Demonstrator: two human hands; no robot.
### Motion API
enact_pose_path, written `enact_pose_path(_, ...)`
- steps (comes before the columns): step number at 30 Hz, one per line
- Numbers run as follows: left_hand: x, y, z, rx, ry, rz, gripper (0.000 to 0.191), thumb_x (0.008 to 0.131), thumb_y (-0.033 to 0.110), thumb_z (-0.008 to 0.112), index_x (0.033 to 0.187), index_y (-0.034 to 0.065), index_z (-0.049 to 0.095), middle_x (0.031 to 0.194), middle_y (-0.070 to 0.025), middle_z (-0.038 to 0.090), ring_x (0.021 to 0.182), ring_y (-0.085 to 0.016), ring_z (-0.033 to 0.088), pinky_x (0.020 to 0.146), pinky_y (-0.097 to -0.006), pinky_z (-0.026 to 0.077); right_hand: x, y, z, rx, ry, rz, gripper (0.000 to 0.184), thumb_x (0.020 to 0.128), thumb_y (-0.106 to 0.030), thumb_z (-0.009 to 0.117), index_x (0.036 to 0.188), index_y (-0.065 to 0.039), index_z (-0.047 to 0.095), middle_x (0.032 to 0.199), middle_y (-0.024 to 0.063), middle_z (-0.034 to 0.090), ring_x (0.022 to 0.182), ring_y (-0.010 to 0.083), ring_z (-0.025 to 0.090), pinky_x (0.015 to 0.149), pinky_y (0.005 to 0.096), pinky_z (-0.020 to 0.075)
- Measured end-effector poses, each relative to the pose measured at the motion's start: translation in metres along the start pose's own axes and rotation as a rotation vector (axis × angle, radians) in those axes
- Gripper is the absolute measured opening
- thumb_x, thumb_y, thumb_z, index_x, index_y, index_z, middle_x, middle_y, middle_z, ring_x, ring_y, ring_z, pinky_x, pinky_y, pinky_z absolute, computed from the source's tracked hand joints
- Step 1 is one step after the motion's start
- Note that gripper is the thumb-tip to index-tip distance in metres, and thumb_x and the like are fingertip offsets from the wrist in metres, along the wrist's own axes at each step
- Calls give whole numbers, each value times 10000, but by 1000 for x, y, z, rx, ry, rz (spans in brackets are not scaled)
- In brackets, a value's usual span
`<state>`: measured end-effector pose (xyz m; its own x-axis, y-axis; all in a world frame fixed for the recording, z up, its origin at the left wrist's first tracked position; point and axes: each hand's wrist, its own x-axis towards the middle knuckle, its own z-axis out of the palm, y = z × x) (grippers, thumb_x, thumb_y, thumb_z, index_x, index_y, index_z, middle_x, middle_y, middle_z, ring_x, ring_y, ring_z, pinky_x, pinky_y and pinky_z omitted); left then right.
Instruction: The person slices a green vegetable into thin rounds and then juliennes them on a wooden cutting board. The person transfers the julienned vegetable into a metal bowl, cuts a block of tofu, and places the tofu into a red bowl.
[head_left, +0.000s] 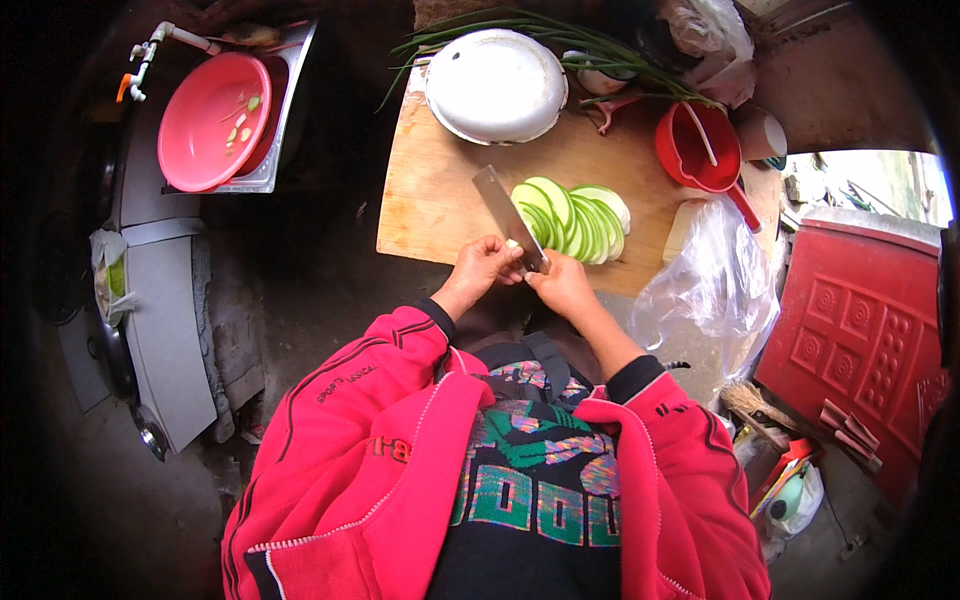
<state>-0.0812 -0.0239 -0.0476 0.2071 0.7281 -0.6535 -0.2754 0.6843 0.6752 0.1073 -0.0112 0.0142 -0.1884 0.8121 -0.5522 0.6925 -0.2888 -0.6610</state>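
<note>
My right hand (561, 283) is closed round the handle of a kitchen cleaver (506, 210), whose blade points up and to the left over the wooden board. My left hand (484, 270) pinches a small pale piece (513, 244) between thumb and fingers, close beside the blade. Just right of the cleaver, thin green-edged slices of a pale vegetable (581, 225) lie fanned in overlapping rows on the wooden board (435, 202). Both hands are at the board's near edge. What the piece is, I cannot tell.
An upturned white enamel basin (495, 82) stands on the board, with green onions (600, 56) behind it. To the right are a red ladle (697, 150), a peeler (609, 112) and a clear plastic bag (705, 277). A pink basin (214, 127) rests on the sink at left.
</note>
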Motion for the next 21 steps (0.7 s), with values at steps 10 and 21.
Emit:
enact_pose_path(10,3,7,-3,148,31,38,252,954,227,763,997,51,588,855,-86,712,691,-159,691,598,-272,555,-58,29,-67,346,370,57,381,870,-153,764,1186,29,656,758,40,621,706,121,540,654,315,480)
enact_pose_path(21,4,34,34,1446,128,901,1291,564,481,953,1600,124,271,1656,-215,205,1541,-437,175,1224,-606,212,-45,103,-66,539,707,16,492,920,-111,701,1377,40,602,1287,186,698,1173,238,659,1018,337,490)
